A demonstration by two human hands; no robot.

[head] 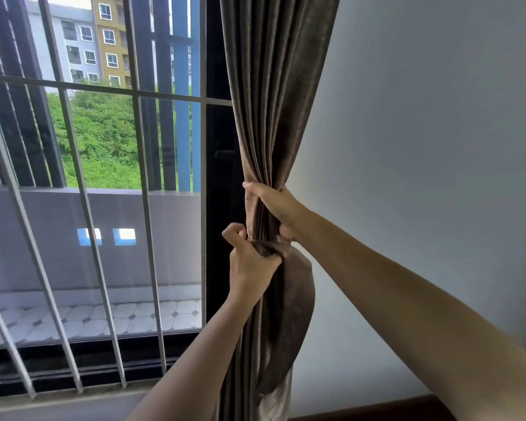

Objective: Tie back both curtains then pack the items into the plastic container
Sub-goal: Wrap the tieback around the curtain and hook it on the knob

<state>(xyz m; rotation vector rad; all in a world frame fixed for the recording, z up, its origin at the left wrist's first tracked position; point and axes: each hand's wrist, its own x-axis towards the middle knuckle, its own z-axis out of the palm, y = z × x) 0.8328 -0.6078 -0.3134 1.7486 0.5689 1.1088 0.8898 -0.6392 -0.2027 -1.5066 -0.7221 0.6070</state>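
Two bare forearms [407, 299], entering from the lower edge, reach to the window's right side. Right hand [275, 208]: fingers curled tightly round the gathered taupe-brown velvety curtain [274, 101], bunching its pleats into one column beside the dark window frame [222, 208]. Left hand [251, 265], just below and touching the bunch: fingers and thumb pinching the upper end of a matching brown fabric band [298, 299], which hangs in a loop down the curtain's right side. It is probably the tie-back, though its far end is hidden behind the cloth. Step in hand, as judged: wrapping the band round this curtain. Advice: hold the upper grip firm so no pleat escapes, draw the band snug round the whole bunch, and fasten it before letting go. Other curtain, plastic container and items: not in view. Surroundings: white barred window [82, 177], pale grey wall [422, 147].
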